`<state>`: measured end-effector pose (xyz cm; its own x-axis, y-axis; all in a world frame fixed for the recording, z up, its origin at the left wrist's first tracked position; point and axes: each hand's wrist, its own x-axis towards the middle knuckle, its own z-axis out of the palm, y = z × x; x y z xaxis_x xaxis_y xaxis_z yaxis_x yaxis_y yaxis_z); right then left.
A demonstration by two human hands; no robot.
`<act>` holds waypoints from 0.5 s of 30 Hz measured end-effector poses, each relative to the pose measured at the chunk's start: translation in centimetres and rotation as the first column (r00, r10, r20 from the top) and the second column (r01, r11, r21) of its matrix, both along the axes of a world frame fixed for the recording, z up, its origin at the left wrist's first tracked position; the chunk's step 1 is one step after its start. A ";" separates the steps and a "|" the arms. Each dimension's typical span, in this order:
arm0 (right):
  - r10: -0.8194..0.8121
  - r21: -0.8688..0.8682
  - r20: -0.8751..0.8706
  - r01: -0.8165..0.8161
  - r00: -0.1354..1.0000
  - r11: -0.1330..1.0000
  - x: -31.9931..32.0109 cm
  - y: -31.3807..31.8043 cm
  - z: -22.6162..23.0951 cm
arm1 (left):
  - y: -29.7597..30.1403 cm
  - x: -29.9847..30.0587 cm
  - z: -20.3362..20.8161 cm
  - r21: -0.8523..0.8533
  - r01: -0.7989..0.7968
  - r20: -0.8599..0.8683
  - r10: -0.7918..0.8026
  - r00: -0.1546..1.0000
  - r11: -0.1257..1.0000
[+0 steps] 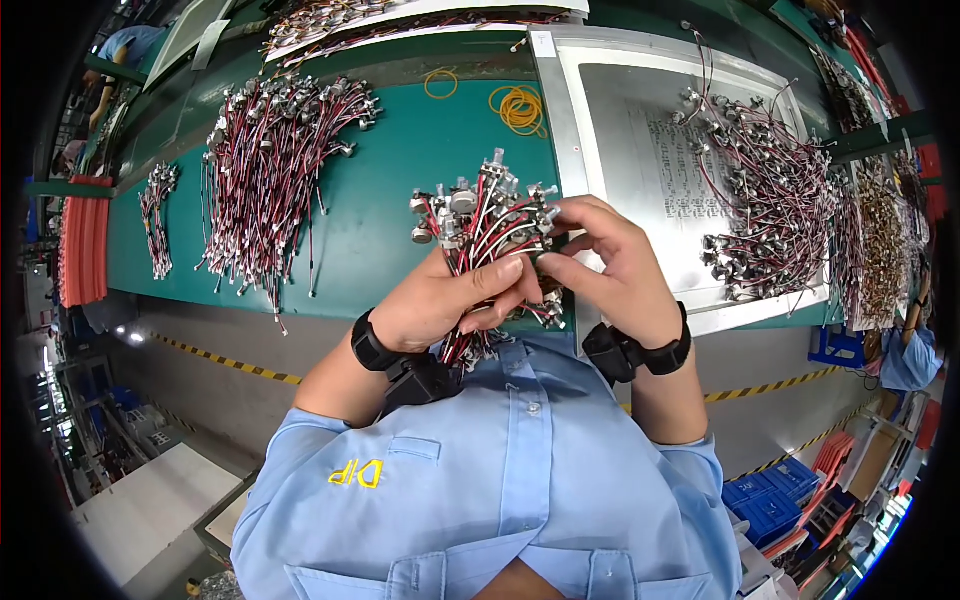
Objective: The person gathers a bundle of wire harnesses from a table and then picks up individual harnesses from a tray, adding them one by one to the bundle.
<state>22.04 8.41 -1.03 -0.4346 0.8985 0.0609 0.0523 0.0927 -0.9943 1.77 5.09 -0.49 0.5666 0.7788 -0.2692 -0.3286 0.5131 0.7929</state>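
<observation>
My left hand is wrapped round a thick bundle of wired components in front of my chest. Small metal and clear-tipped parts stick out at its top, with red, black and white leads running down through my fist and out below. At the bundle's right side is my right hand, its fingers curled in and the thumb bent toward them among the leads. What lies between those fingertips is too small to make out. Both wrists carry black bands with a dark device.
On the green bench lie a large pile of wired components and a small bunch at left. Yellow rubber bands rest farther back. A white-framed metal panel at right bears another pile of wired components.
</observation>
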 end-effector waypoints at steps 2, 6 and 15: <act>-0.005 -0.005 -0.026 0.005 1.000 1.000 -0.2 -0.1 -0.2 | 0.0 0.0 0.0 -0.015 0.006 0.028 -0.006 1.000 1.000; -0.036 -0.036 -0.081 0.033 0.996 0.999 -0.3 -0.8 -0.3 | -0.1 0.0 0.4 -0.019 -0.063 -0.024 0.062 0.998 0.998; -0.126 -0.313 -0.256 0.041 0.958 0.949 0.3 -1.4 0.1 | 0.3 1.0 0.9 0.009 -0.123 -0.191 0.122 0.974 0.992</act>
